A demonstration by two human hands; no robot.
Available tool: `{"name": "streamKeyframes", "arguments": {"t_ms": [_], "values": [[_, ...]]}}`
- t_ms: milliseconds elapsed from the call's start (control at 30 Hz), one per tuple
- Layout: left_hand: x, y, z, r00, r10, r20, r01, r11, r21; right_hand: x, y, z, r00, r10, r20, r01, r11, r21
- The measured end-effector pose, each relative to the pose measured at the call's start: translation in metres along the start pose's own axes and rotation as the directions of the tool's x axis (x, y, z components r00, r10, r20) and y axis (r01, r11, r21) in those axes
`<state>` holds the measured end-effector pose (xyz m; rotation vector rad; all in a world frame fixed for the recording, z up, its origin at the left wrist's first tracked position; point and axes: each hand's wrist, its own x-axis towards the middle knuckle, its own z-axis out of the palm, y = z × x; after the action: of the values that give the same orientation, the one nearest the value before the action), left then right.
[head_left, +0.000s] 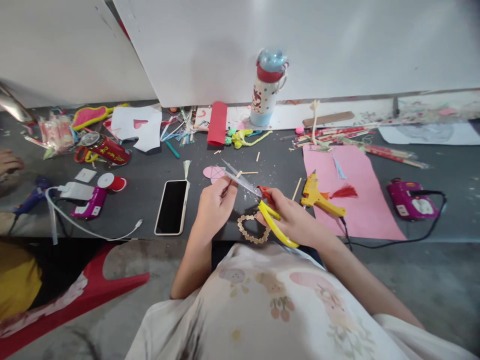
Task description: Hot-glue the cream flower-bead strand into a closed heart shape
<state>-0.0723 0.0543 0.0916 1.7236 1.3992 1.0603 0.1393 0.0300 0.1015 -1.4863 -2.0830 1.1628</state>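
Observation:
In my right hand [294, 217] is a pair of scissors [275, 227] with yellow and red handles. Their blades are spread apart and point up and left, close to the fingertips of my left hand [219, 202]. That hand is closed in a pinch, with the pale end of a thin wooden stick [239, 174] showing at its fingertips between the blades. A pink oval paper [213, 172] with dark crossing lines lies just beyond. Below the scissors, near the table edge, is a ring of small tan pieces [243, 231], partly covered by my right hand.
A phone [171, 207] lies left of my hands. To the right, a yellow glue gun [313, 192] rests against pink paper [375, 200], its cord running to a purple box [412, 200]. A bottle [265, 95] stands behind. Far left is another person's hand [9, 162].

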Motion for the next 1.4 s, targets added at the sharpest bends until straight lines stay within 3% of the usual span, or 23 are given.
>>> {"name": "streamKeyframes", "arguments": {"t_ms": [1000,1400], "values": [[0.0088,-0.0028,0.0033,0.999,0.011,0.038,-0.012,0.999,0.05,0.0038,-0.0032,0.0024,0.991,0.133,-0.02,-0.135,0.982,-0.132],[0.0063,0.0037,0.0014,0.999,0.016,0.033,-0.017,0.999,0.034,-0.002,-0.0042,-0.0056,1.0,0.017,0.026,-0.015,0.998,-0.064]]}}
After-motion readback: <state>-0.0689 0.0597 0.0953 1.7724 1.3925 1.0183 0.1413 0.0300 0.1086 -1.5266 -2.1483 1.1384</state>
